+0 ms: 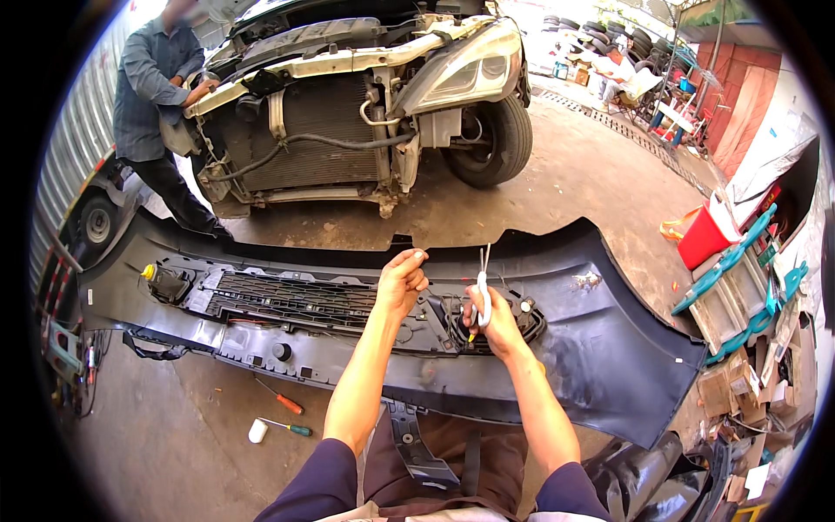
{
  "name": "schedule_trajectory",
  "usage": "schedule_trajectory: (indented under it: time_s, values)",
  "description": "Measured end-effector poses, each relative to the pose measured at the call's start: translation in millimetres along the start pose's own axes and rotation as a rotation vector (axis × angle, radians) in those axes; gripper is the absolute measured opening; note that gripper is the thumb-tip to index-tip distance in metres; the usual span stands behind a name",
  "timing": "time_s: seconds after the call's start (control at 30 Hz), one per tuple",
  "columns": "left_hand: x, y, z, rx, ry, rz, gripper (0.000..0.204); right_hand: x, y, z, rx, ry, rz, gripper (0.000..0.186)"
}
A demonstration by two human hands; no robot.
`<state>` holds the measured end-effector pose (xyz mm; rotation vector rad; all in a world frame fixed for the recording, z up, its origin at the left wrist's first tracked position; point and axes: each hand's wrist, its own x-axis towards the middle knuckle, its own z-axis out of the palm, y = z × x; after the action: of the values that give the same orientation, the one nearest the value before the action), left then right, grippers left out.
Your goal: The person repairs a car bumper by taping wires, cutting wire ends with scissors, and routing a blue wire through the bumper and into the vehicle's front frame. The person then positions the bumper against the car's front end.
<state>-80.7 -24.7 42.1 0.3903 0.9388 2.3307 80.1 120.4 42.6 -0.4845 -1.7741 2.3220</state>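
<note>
Where the upper edge cuts it off, car (326, 161): front end stripped, radiator exposed, headlight (465, 74) in place; rear out of view.
Bumper cover (600, 322): dark, hollow side up, lying across the floor between car and wearer; partly hidden behind both forearms.
Co-worker (148, 87): standing at upper left in a blue shirt, a hand at the car's front frame; head blurred.
Grille (296, 300): black, slatted, set in the bumper cover; one end masked by the left forearm.
Black bracket (416, 445): in front of the wearer's legs; its fixing cannot be made out.
Left hand (403, 278): raised above the bumper cover, fingers curled together, thumb against forefinger; whether anything small is pinched cannot be told.
Right hand (496, 329): over the bumper cover, fingers clamped on scissors.
Scissors (484, 291): white-handled, blades pointing away from the wearer; handles partly covered by fingers.
Screwdrivers (289, 404): two, one orange-handled, one green-handled, on the floor at left.
White object (257, 431): beside the green handle; kind unclear.
Yellow-tipped item (472, 337): below the right hand, mostly hidden.
</note>
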Motion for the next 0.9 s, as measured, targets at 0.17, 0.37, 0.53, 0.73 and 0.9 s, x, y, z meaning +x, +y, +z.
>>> schedule_trajectory:
  time_s: [0.17,0.37,0.53,0.73,0.9]
  values:
    - [-7.8,-7.8,12.8,0.014,-0.019,-0.041,0.014,-17.4,5.1,10.3,-0.206,0.010,-0.144,0.043]
    - [-19.6,-7.5,26.2,-0.031,-0.054,-0.061,0.028,-29.3,-0.8,14.0,-0.482,0.111,-0.212,0.051]
    - [-20.7,-4.2,25.3,-0.054,-0.177,-0.117,0.040,-38.7,-12.2,28.4,-0.628,0.154,-0.228,0.055]
    - [-22.9,-8.1,23.7,0.011,-0.181,-0.052,0.018,-41.0,-33.1,29.2,-0.952,0.195,-0.216,0.053]
    - [-27.1,-15.9,29.0,-0.008,-0.250,-0.031,0.013,-39.0,-35.6,24.2,-0.973,0.167,-0.225,0.046]
